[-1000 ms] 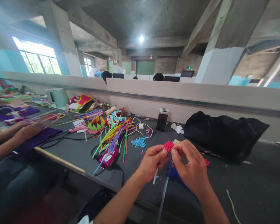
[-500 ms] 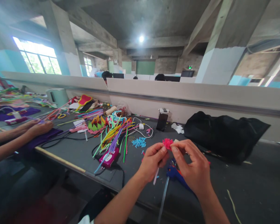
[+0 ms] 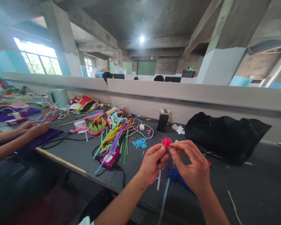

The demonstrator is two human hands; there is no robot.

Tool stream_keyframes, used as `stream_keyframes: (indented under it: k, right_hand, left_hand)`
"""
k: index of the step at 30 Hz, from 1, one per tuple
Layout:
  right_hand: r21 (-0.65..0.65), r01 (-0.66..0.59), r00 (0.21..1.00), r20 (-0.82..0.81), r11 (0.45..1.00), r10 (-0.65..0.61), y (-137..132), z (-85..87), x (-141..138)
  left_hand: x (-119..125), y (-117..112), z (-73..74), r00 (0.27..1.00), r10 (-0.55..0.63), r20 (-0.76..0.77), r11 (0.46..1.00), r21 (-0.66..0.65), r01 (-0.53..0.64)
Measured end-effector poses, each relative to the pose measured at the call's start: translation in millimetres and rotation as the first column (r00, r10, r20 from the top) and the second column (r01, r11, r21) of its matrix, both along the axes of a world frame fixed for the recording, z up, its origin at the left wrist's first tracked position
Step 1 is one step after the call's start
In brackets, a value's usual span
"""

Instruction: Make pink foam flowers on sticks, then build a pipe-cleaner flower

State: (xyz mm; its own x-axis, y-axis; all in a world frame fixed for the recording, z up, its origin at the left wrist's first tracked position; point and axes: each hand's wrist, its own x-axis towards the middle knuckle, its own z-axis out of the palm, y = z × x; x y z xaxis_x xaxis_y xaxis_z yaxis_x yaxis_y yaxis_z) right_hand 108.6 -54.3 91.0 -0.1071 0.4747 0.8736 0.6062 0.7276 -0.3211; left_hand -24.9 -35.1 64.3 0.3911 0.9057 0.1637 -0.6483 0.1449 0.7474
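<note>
Between my two hands is a bright pink pipe-cleaner flower [image 3: 166, 142], its short petals fanned upward. My left hand [image 3: 153, 162] pinches its base between thumb and fingers, and a pale stem [image 3: 159, 180] sticks out below that hand. The thumb and index finger of my right hand [image 3: 190, 162] come together at the flower's right side, gripping its edge. Partly hidden behind my right hand lies a blue glue gun [image 3: 174, 173] on the table, with a clear glue stick [image 3: 164, 198] reaching from it toward me.
Cut blue pieces [image 3: 140, 143] lie left of my hands, beside a bundle of coloured pipe cleaners [image 3: 117, 134] and a magenta box [image 3: 109, 158]. A phone [image 3: 162, 122] leans at the back; a black bag [image 3: 222, 134] sits right. A co-worker's hands [image 3: 38, 129] work at far left.
The pink flower has shifted slightly left and up, and more of its petals show. The stem has swung a little to the right. The co-worker's hands have moved slightly.
</note>
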Motion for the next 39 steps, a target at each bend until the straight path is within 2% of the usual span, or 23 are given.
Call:
stream_keyframes:
  k: [11,15,21,25,29,36,39]
  right_hand:
    - [-0.057,-0.011,1.0,0.02,0.998,0.012,0.0,0.0,1.3]
    - [-0.048,-0.018,1.0,0.013,0.999,0.018,-1.2,1.2,2.0]
    - [-0.042,0.017,1.0,-0.011,0.999,-0.017,0.4,0.0,-1.8]
    - [-0.048,0.003,0.999,-0.051,0.999,-0.006,-0.9,0.4,-3.2]
    - [-0.047,0.043,0.995,-0.085,0.998,-0.047,-1.4,0.7,-0.5]
    - [-0.044,0.048,0.996,-0.075,0.998,-0.051,1.0,0.2,-0.5]
    - [-0.032,0.031,0.998,-0.054,0.999,-0.032,0.7,0.8,-2.3]
  left_hand:
    - [5.0,0.5,-6.3,0.993,0.052,-0.104,0.992,0.122,-0.039]
    - [6.3,0.7,-7.0,0.994,0.045,-0.103,0.993,0.114,-0.033]
    - [8.6,-0.3,-5.8,0.987,0.128,-0.095,0.985,0.126,-0.116]
    - [5.7,-0.1,-3.0,0.996,0.079,-0.043,0.995,0.066,-0.076]
    - [0.2,2.0,-1.2,1.0,0.011,0.023,1.0,0.001,-0.011]
    - [-0.8,2.4,-1.8,0.999,-0.015,0.047,1.0,-0.006,0.016]
    - [2.1,0.1,-0.3,1.0,0.009,0.023,1.0,0.004,-0.009]
